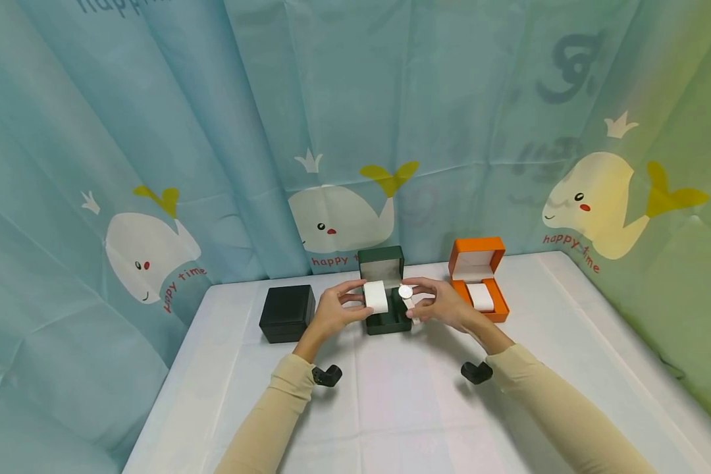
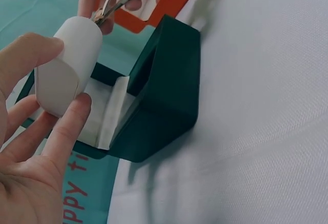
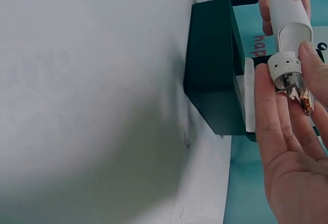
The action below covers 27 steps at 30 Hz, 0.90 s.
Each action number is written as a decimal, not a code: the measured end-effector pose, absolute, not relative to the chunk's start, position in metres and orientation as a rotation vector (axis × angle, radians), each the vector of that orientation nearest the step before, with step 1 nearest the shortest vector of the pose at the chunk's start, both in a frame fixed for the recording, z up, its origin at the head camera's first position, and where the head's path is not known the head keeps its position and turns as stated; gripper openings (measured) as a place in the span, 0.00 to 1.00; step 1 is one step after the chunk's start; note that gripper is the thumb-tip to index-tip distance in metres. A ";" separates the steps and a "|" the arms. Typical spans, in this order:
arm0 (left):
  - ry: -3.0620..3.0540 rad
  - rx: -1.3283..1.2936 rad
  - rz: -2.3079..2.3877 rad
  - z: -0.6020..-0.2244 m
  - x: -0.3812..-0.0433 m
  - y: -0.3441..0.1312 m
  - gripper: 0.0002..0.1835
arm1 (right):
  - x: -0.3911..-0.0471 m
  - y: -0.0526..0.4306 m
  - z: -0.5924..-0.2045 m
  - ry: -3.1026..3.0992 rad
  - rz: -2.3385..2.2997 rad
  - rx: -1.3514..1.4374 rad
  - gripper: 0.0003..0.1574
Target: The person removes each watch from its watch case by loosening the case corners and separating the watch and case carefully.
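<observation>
Over the opened green watch box (image 1: 382, 253), my left hand (image 1: 333, 312) pinches a white watch cushion (image 1: 376, 297) between thumb and fingers. To its right, my right hand (image 1: 447, 304) holds a wristwatch (image 1: 405, 291) with a round pale face and a white strap. In the right wrist view the watch strap (image 3: 283, 64) is close to the end of the cushion (image 3: 288, 16); whether they touch I cannot tell. A metal clasp (image 2: 123, 1) shows in the left wrist view. Both things are held up off the table.
A closed black box (image 1: 287, 313) stands on the left of the white-covered table (image 1: 391, 401). On the right, an orange box (image 1: 477, 246) stands open with a white cushion (image 1: 480, 297) inside. A blue curtain (image 1: 343, 118) with whale prints hangs behind.
</observation>
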<state>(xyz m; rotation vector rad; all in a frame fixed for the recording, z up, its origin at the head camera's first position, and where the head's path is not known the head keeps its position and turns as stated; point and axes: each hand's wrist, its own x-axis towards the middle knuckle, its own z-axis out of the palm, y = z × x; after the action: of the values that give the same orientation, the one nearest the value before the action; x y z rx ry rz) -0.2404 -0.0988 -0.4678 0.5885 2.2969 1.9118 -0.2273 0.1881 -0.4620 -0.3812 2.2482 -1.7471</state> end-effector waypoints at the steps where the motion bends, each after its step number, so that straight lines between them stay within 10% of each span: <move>1: 2.301 0.588 1.912 -0.467 -0.241 -0.099 0.33 | -0.226 0.188 -0.462 2.252 -1.744 -0.386 0.45; 27: 2.330 0.564 1.932 -0.460 -0.251 -0.099 0.34 | -0.188 0.171 -0.479 2.234 -1.779 -0.481 0.45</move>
<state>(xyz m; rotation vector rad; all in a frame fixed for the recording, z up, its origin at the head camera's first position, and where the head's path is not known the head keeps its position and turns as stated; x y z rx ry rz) -0.2512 -0.0986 -0.4599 0.5645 2.3300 1.9319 -0.1878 0.1711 -0.4793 -0.4809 2.2336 -1.7789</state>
